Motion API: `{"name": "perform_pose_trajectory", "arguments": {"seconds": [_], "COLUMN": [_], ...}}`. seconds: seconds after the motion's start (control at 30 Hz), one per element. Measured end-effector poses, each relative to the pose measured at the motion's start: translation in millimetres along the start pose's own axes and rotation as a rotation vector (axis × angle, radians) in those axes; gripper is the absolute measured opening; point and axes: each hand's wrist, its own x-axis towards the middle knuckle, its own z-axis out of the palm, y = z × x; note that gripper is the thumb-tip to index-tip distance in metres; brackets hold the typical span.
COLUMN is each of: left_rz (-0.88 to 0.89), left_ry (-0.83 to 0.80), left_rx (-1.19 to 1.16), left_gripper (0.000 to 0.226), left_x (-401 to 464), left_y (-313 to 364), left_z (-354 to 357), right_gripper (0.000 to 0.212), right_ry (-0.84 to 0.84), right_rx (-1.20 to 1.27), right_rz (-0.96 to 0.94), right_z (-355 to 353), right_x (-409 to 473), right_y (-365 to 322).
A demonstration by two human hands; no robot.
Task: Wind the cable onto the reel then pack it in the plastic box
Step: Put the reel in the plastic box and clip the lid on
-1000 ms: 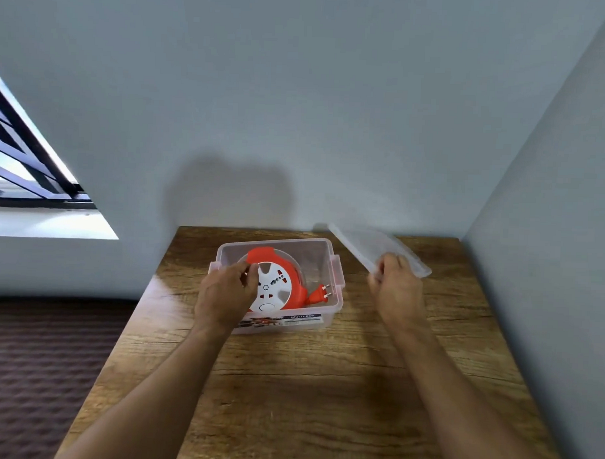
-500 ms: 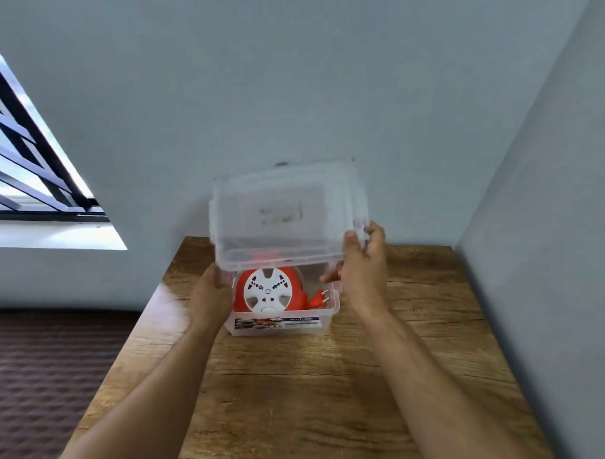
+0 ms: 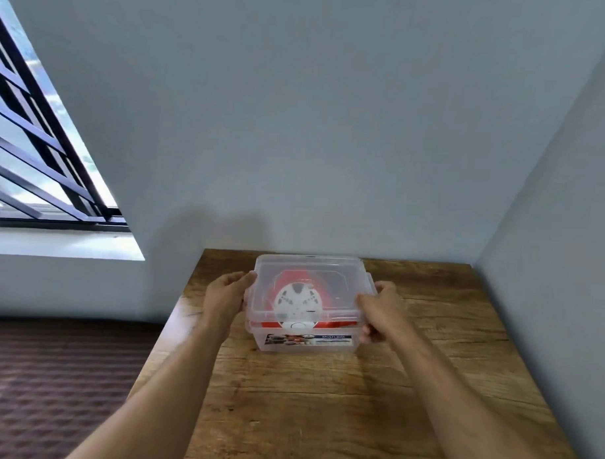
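Left hand and right hand grip lid ends at 9 and 3 o'clock, reel inside box

One readable text: "MULTI-BOX", white letters on dark blue band, right part of label on front wall of plastic box, lower centre of frame. Smaller print on label blurred, unreadable.

1. Wooden table, brown grain, set into the room corner.
2. Grey-blue walls, behind and to the right of the table.
3. Window, dark bars, upper left, with pale sill.
4. Brown patterned floor covering, lower left.
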Motion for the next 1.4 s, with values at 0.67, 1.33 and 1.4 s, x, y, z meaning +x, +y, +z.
{"name": "perform_pose_trajectory", "arguments": {"seconds": [0.67,1.33,1.4], "left_rz": [-0.244,-0.256,-0.226], "left_ry": [-0.233,-0.114,-0.07], "left_rx": [-0.127,0.229,0.298], "left_gripper": [0.037,0.014,0.017], "left_x": [14.2,22.4,24.3], "left_y": [-12.7,2.5,2.7], "left_z": [-13.3,-0.5,0.9], "right_gripper": [0.012,0.018,0.019], "right_ry": [-0.019,-0.201,-0.144], "right_rx": [-0.23,-0.119,-0.2], "right_rz": [0.132,0.246,0.231], "right_z": [-13.6,-25.3,-20.1], "right_x": [39.4,50.9,52.7], "right_y": [-9.7,-18.0,-19.3]}}
